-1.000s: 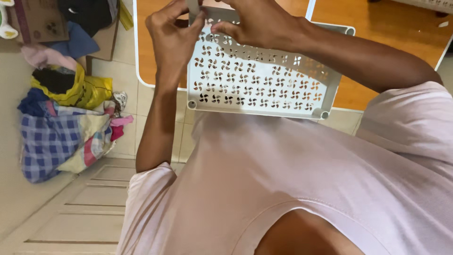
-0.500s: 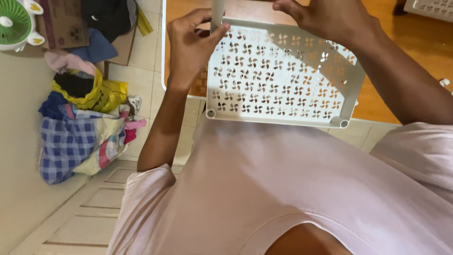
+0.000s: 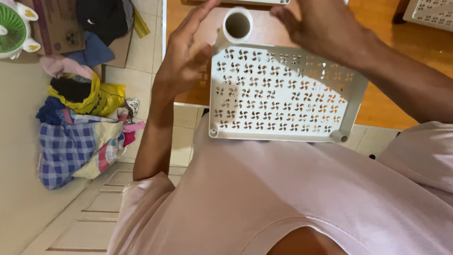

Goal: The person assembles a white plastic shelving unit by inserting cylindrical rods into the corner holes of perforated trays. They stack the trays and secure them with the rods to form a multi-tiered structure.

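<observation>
— Where is the shelf panel?

— The white perforated shelf panel (image 3: 283, 94) lies flat against the person's chest, its near edge on the pale pink shirt (image 3: 283, 189) and its far edge toward the wooden table (image 3: 377, 28). A white tube (image 3: 237, 24) stands in the panel's far left corner, its open end toward the camera.

— And the hands, relative to the panel?

— The left hand (image 3: 186, 56) is at the panel's left edge, just left of the tube. Its fingers are stretched out and apart, the palm turned toward the tube — it grips nothing, though I cannot tell whether the heel of the hand touches the panel's rim. The right hand (image 3: 325, 28) hovers over the panel's far edge, right of the tube, fingers loosely spread and curved; it has hold of nothing either, and its thumb comes near the tube without clearly touching it.

— Any containers about?

— Far to the left of the panel, on the tiled floor, a cardboard box (image 3: 59, 26) lies by a dark garment (image 3: 104, 19); what is inside it is not visible. Below that, still left of the panel, a heap of clothes (image 3: 80, 127) — checked blue, yellow, pink. A small green and white fan (image 3: 14, 30) is at the far left. Beyond the panel's far right corner, another perforated white panel (image 3: 432, 14) rests on the table.
</observation>
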